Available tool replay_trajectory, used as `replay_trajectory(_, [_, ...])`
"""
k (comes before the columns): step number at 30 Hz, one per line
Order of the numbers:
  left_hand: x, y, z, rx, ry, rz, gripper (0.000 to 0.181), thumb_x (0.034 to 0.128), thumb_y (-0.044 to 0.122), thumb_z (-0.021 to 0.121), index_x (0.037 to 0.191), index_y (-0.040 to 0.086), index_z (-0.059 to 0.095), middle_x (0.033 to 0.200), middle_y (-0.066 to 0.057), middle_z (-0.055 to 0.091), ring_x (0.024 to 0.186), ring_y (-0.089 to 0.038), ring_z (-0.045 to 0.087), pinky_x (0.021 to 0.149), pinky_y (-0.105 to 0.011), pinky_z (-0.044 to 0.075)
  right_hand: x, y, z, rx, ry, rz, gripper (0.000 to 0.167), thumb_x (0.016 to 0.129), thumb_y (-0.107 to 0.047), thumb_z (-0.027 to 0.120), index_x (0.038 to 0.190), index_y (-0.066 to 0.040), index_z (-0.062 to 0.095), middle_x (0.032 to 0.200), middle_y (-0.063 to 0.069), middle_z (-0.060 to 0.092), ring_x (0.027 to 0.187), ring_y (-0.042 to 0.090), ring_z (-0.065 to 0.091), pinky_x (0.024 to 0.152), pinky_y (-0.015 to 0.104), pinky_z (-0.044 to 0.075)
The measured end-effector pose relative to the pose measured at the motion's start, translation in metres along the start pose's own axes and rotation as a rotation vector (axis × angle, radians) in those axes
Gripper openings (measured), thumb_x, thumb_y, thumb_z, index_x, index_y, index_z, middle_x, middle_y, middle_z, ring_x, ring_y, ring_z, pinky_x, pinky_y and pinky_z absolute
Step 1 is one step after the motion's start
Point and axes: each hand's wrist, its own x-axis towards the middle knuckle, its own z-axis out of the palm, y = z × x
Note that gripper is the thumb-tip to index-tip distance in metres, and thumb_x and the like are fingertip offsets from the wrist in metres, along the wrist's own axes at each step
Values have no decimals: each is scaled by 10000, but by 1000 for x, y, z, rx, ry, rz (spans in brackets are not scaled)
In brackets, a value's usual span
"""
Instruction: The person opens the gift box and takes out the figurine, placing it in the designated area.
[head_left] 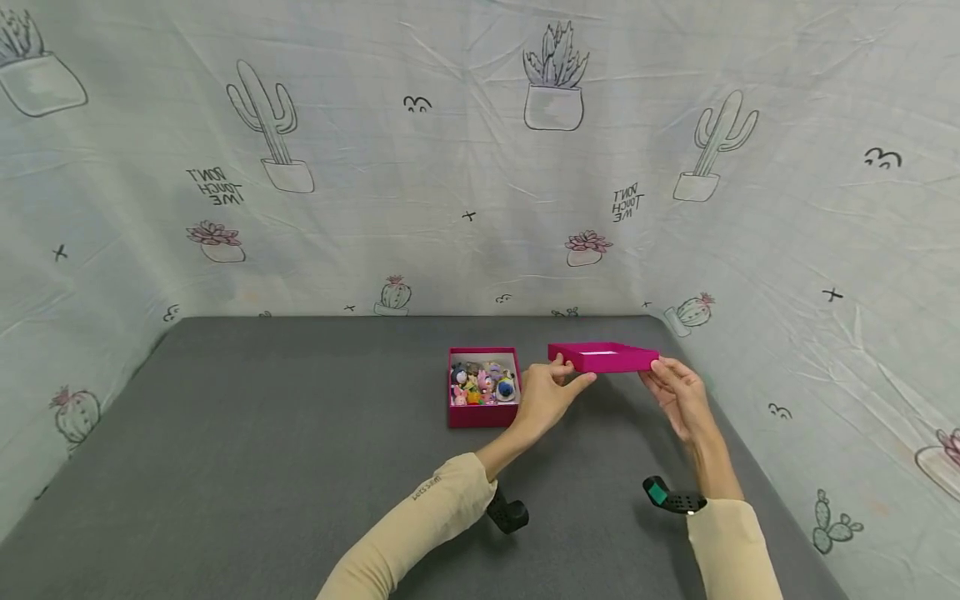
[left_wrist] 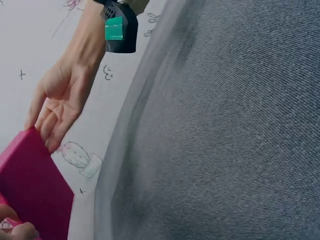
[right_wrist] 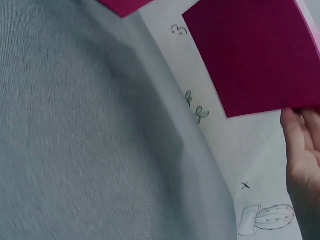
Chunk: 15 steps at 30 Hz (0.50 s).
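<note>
Right of the box (head_left: 480, 417) of little toys (head_left: 483, 384), the left hand (head_left: 543, 401) and right hand (head_left: 680, 397) hold up a pink lid (head_left: 609, 361), both pinching its edges.

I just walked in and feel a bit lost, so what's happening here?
A person's left grip and right grip hold a pink lid between them, raised off the table with its hollow side up. To the lid's left, an open box stands on the table with small toys inside.
</note>
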Motion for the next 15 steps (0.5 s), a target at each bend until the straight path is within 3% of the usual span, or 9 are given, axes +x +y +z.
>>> replay_trajectory(4, [0,-4,1,47,51,-14,432,804,308,786,1072,-18,697,1178,-161,623,1109,-220,606,784,-265,542,-1,-5,-4,-138,-37,28,333,954,153,402,969,-14,689,1039,68,686,945,140,675,848,267,517])
replay_trajectory(8, [-1,-5,1,93,47,-2,386,798,246,798,1066,-16,705,1171,-151,630,1069,-219,631,782,-264,540,-3,-9,-8,-284,-72,54,287,934,145,471,1033,-33,672,1135,27,672,991,123,665,844,257,510])
replay_trajectory(15, [-2,-12,1,188,31,25,351,773,158,814,1040,-47,714,1177,-157,627,936,-241,681,610,-177,507,-4,-13,-17,-444,-137,76,249,908,129,546,1121,29,627,1127,3,690,992,100,662,839,230,506])
